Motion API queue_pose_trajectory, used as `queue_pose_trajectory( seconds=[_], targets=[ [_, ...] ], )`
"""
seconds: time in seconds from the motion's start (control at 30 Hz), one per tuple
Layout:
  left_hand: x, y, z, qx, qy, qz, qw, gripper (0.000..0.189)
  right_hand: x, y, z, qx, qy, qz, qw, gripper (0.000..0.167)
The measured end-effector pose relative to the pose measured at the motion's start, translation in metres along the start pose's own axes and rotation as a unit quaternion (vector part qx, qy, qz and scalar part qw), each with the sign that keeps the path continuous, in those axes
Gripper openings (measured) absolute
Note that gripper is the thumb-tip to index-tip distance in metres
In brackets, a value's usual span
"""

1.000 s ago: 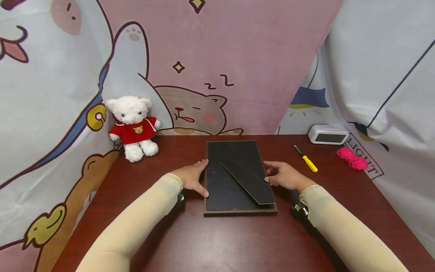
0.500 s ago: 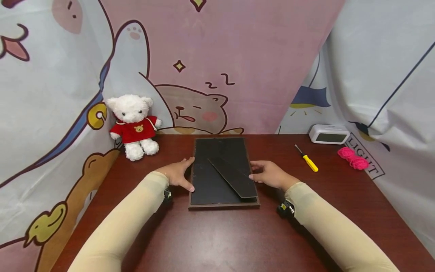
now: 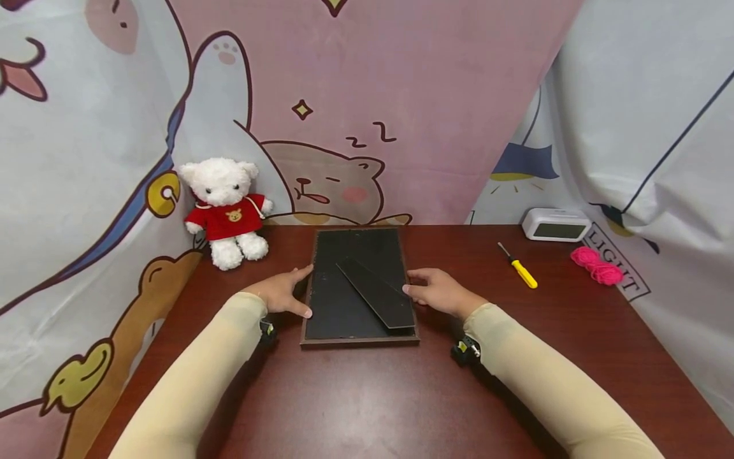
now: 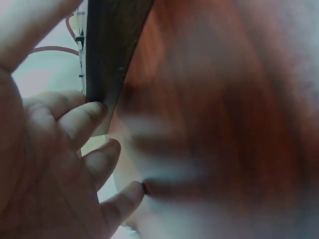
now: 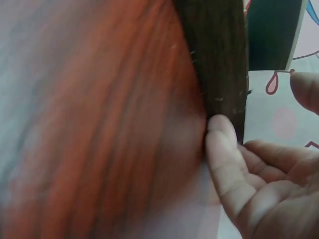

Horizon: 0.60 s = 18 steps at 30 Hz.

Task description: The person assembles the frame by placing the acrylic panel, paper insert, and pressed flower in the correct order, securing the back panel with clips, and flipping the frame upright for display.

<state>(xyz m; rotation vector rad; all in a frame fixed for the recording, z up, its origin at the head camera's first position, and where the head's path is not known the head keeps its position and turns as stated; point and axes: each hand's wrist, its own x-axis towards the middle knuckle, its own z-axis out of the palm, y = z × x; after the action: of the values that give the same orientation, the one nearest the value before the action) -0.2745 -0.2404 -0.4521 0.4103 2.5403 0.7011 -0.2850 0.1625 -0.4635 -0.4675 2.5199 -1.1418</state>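
A picture frame (image 3: 327, 306) with a thin brown border lies face down on the table, its black back showing. The easel stand (image 3: 378, 293) on that back slants toward the near right corner. At the left edge, my left hand (image 3: 281, 293) has its thumb and fingers spread, their tips right at the border. In the left wrist view, the fingers (image 4: 82, 117) rest along the frame's dark side. My right hand (image 3: 438, 290) touches the right edge with relaxed fingers, its thumb close to the stand. In the right wrist view, a fingertip meets the frame's side (image 5: 219, 74).
A yellow-handled screwdriver (image 3: 522, 271) lies to the right. Behind it stand a white digital clock (image 3: 556, 225) and a bundle of pink yarn (image 3: 596, 266). A white teddy bear (image 3: 223, 217) in a red top sits at the back left. Cartoon-printed cloth (image 3: 436, 95) hangs behind the table (image 3: 355, 408).
Both hands have moved left and slightly away from me, and the picture frame has slid along between them. The bear, screwdriver, clock and yarn have stayed put.
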Motion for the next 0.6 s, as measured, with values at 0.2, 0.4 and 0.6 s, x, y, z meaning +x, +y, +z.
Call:
queue_pose_trajectory(
  seconds=[0.2,0.4,0.6],
  targets=[
    [-0.007,-0.002,0.007,0.0,0.016,0.024,0.9996,0.106,-0.006,-0.014,0.005,-0.047,0.029,-0.008,0.9984,0.074],
    [-0.016,0.0,0.013,0.011,0.037,0.032,0.9987,0.099,-0.011,-0.035,0.022,-0.114,0.065,-0.046,0.9903,0.084],
    [-0.024,0.0,0.023,-0.004,0.042,0.021,0.9989,0.116,-0.01,-0.058,0.038,-0.15,0.062,-0.05,0.9854,0.095]
  ],
)
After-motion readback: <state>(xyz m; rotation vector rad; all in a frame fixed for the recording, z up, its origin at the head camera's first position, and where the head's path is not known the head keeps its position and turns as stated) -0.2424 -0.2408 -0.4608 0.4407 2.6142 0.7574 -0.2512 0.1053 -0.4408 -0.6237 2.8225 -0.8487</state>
